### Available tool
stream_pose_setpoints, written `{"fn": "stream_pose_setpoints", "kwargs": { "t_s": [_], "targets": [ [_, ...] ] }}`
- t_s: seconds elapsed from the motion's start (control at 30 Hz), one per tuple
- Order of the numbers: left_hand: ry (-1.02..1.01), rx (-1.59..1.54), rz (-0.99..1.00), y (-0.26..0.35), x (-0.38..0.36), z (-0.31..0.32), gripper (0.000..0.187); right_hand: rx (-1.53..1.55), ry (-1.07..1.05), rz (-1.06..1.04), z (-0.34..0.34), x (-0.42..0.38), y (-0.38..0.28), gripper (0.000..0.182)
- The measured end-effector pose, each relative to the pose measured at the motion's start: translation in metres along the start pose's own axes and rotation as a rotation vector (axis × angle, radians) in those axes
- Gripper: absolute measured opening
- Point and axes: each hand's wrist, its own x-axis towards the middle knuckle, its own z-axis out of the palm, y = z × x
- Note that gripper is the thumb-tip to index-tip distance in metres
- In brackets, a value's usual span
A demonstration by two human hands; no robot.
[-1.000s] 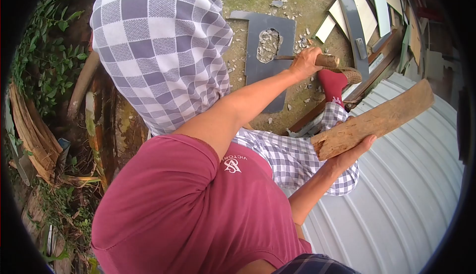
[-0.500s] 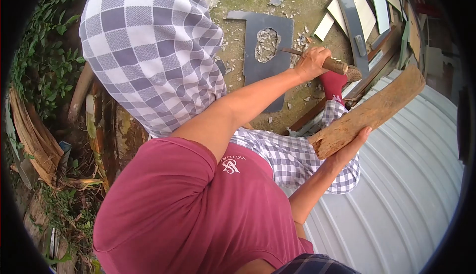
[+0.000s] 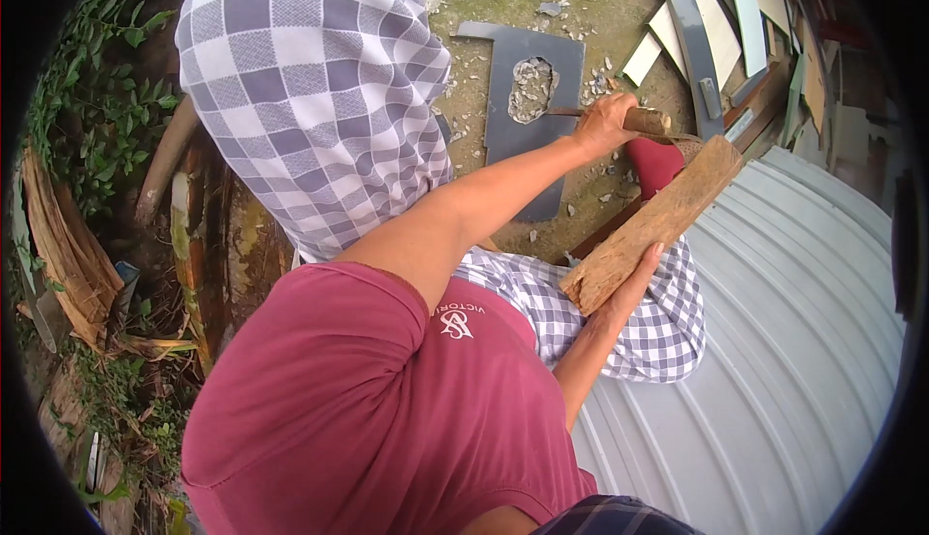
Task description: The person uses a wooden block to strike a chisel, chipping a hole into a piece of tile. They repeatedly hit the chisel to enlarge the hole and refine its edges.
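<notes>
My left hand [image 3: 604, 129] is closed around a chisel with a wooden handle [image 3: 649, 122]. Its thin dark blade [image 3: 565, 111] points left, with the tip over the right edge of a ragged hole in a dark grey slab [image 3: 518, 158]. Pale broken chips [image 3: 531, 92] fill the hole. My right hand [image 3: 644, 282] grips a thick, rough wooden block [image 3: 650, 230] from below, near its lower end. The block slants up to the right, its far end close to the handle's butt; whether they touch I cannot tell.
Chips lie scattered on the mossy ground [image 3: 605, 13]. Cut boards and strips [image 3: 711, 37] are piled at the upper right. Ribbed metal sheeting [image 3: 764, 341] spans the lower right. My checked knee [image 3: 310, 80], a foot in a red sock [image 3: 654, 165], split wood [image 3: 73, 254] and plants [image 3: 97, 80] also show.
The wooden block in my right hand has moved left and down, nearer my lap, and stands more steeply. My left hand still holds the chisel at the hole. The view has shifted slightly.
</notes>
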Motion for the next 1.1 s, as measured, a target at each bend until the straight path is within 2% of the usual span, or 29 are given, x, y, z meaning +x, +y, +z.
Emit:
{"fn": "stream_pose_setpoints", "kwargs": {
  "t_s": [0.07, 0.27, 0.33, 0.43, 0.57, 0.63, 0.73, 0.87, 0.93, 1.07, 1.1],
  "targets": [
    [-0.001, 0.003, -0.019, -0.004, 0.000, -0.002, 0.030, 0.018, -0.027, 0.016, 0.000, 0.004, 0.005, 0.071],
    [-0.051, 0.019, -0.077, -0.009, 0.000, -0.010, 0.034, -0.001, -0.033, 0.030, 0.006, 0.006, 0.008, 0.069],
    [-0.142, -0.014, -0.172, -0.012, 0.002, -0.011, 0.035, 0.004, -0.051, 0.023, 0.003, 0.012, 0.013, 0.068],
    [-0.112, 0.005, -0.193, -0.012, 0.005, -0.011, 0.033, -0.015, -0.082, 0.009, -0.002, 0.020, 0.020, 0.067],
    [-0.032, 0.106, -0.133, -0.016, 0.011, -0.008, 0.031, -0.069, -0.102, -0.020, -0.002, 0.027, 0.026, 0.068],
    [0.013, 0.214, 0.017, -0.018, 0.021, -0.014, 0.030, -0.081, -0.099, -0.017, -0.002, 0.028, 0.027, 0.068],
    [0.118, 0.256, 0.094, -0.023, 0.039, -0.026, 0.031, -0.116, -0.112, -0.030, -0.001, 0.028, 0.026, 0.069],
    [0.152, 0.133, 0.023, -0.032, 0.040, -0.039, 0.034, -0.142, -0.136, -0.025, 0.002, 0.026, 0.023, 0.068],
    [0.132, -0.005, -0.102, -0.031, 0.037, -0.041, 0.034, -0.148, -0.136, -0.024, 0.003, 0.026, 0.023, 0.068],
    [0.146, -0.022, -0.091, -0.022, 0.040, -0.028, 0.033, -0.160, -0.147, -0.016, 0.004, 0.026, 0.024, 0.067],
    [0.101, 0.026, -0.036, -0.021, 0.041, -0.026, 0.033, -0.161, -0.147, -0.016, 0.004, 0.026, 0.024, 0.067]
  ]
}}
